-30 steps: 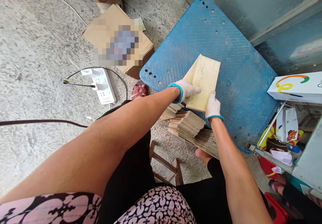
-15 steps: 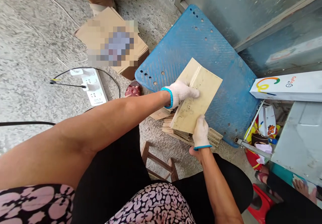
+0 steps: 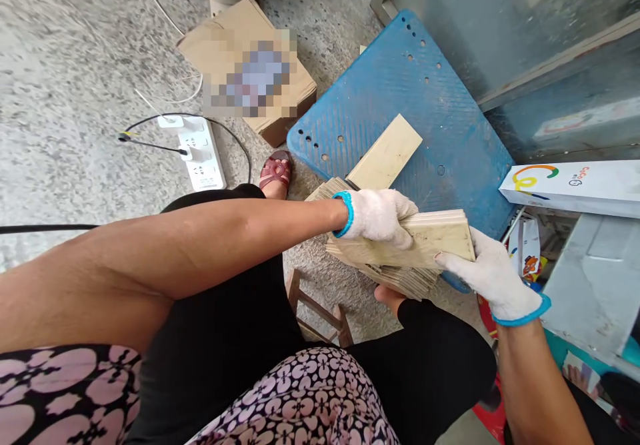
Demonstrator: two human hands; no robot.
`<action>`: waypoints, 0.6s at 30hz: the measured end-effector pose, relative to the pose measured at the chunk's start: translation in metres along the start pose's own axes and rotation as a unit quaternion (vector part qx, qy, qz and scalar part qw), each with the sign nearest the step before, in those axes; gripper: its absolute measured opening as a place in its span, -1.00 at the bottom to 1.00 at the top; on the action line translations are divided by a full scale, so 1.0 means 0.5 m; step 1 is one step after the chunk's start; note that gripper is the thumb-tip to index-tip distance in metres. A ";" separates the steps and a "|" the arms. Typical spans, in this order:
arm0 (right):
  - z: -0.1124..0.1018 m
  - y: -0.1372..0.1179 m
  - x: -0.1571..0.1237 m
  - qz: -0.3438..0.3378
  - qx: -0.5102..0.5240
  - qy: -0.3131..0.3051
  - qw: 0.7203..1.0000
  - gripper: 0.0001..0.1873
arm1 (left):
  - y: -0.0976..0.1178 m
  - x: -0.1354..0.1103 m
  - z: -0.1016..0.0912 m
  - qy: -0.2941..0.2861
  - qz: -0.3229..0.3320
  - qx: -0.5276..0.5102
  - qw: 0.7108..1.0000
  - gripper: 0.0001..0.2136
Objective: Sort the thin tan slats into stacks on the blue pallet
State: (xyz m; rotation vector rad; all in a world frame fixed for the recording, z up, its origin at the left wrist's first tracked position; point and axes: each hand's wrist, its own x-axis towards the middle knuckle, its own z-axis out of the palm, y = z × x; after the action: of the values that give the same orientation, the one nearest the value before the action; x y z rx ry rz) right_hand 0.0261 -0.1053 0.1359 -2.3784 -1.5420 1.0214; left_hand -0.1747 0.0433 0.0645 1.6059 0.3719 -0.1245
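Note:
Both my hands wear white knit gloves with blue cuffs. My left hand (image 3: pixel 379 215) grips the near-left end of a thin stack of pale wooden boards (image 3: pixel 430 240), held roughly level. My right hand (image 3: pixel 493 273) holds the same boards at their right end, fingers under the edge. Just beneath them lies a fanned pile of similar thin boards (image 3: pixel 400 276) on the floor by my knee. One single pale board (image 3: pixel 386 158) lies flat on the blue plastic pallet (image 3: pixel 450 132) behind my left hand.
A cardboard box (image 3: pixel 250 72) and a white power strip (image 3: pixel 200 155) with black cables lie on the concrete floor to the left. A white printed carton (image 3: pixel 575 185) and a metal frame stand at right. A small wooden stool (image 3: pixel 320 315) is under me.
One board now lies alone on the blue pallet. The boards in my hands have tipped from a raised slant to nearly level, and my right hand has shifted from their near end to the right end.

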 end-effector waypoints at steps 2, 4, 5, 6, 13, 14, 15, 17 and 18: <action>0.012 -0.006 -0.007 -0.001 0.013 -0.011 1.000 -0.49 | -0.004 -0.004 -0.003 -0.008 0.021 0.016 1.000 -0.78; 0.028 -0.011 -0.017 0.004 0.026 -0.008 1.000 -0.51 | -0.010 -0.008 -0.010 -0.026 0.039 0.027 0.999 -0.77; 0.039 -0.014 -0.023 0.009 0.034 -0.003 0.999 -0.52 | -0.012 -0.010 -0.015 -0.043 0.043 0.032 0.998 -0.76; 0.051 -0.020 -0.029 0.014 0.043 0.003 0.999 -0.51 | -0.013 -0.013 -0.022 -0.066 0.041 0.039 0.996 -0.75; 0.194 -0.089 -0.032 0.012 0.036 -0.023 0.999 -0.63 | -0.009 -0.047 -0.103 -0.184 -0.107 0.247 0.945 -0.67; 0.222 -0.098 -0.023 0.006 0.022 -0.035 0.999 -0.66 | -0.014 -0.050 -0.115 -0.169 -0.135 0.276 0.937 -0.68; 0.251 -0.107 -0.012 0.003 0.001 -0.048 0.999 -0.66 | -0.019 -0.052 -0.126 -0.149 -0.167 0.305 0.926 -0.68; 0.308 -0.119 0.013 0.011 -0.057 -0.077 0.995 -0.62 | -0.030 -0.053 -0.143 -0.104 -0.222 0.346 0.906 -0.67; 0.336 -0.124 0.026 0.014 -0.089 -0.094 0.992 -0.61 | -0.034 -0.053 -0.149 -0.086 -0.238 0.345 0.904 -0.67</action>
State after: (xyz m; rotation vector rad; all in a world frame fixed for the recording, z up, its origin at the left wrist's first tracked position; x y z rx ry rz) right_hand -0.1181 -0.1062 0.0295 -2.4889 -1.7350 1.1911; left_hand -0.2156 0.1129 0.0618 2.1478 0.6229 -0.8469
